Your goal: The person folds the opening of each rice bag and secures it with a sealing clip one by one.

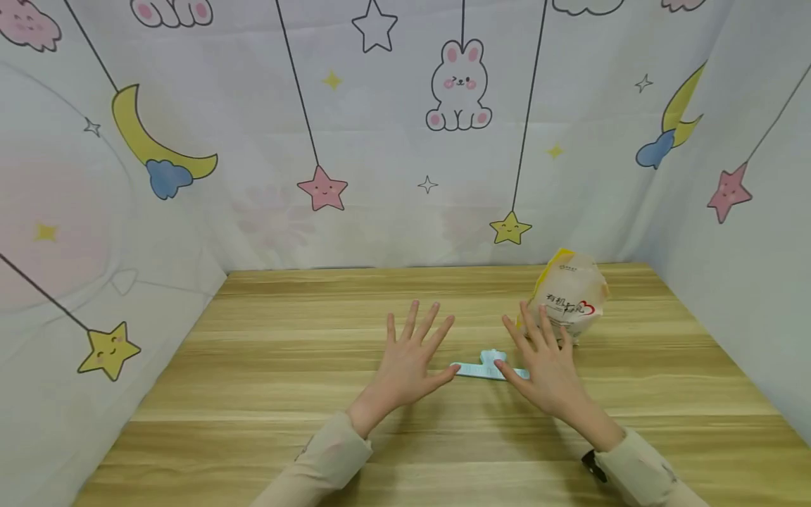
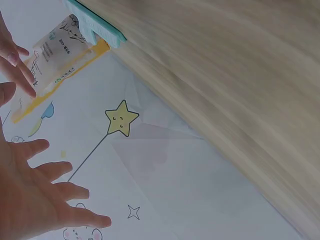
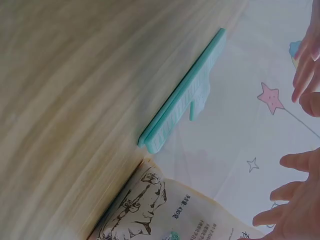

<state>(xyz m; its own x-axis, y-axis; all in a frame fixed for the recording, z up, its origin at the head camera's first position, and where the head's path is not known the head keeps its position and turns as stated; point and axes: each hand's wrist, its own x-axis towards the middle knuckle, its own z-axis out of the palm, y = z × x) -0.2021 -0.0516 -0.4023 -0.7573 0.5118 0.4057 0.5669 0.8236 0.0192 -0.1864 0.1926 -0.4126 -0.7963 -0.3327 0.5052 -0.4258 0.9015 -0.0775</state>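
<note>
A mint-green bag sealing clip lies on the wooden table between the two hands. My left hand hovers with spread fingers, its thumb by the clip's left end; whether they touch I cannot tell. On the other side, my right hand is also spread and holds nothing, its thumb overlapping the clip's right part in the head view. Behind the right hand stands a pale food bag with yellow edges and printed lettering. The right wrist view shows the clip close to the bag.
The wood-grain table reaches back to a white cloth wall printed with stars, moons and a rabbit. Similar cloth hangs at the left and right sides. A small black object sits at the right sleeve.
</note>
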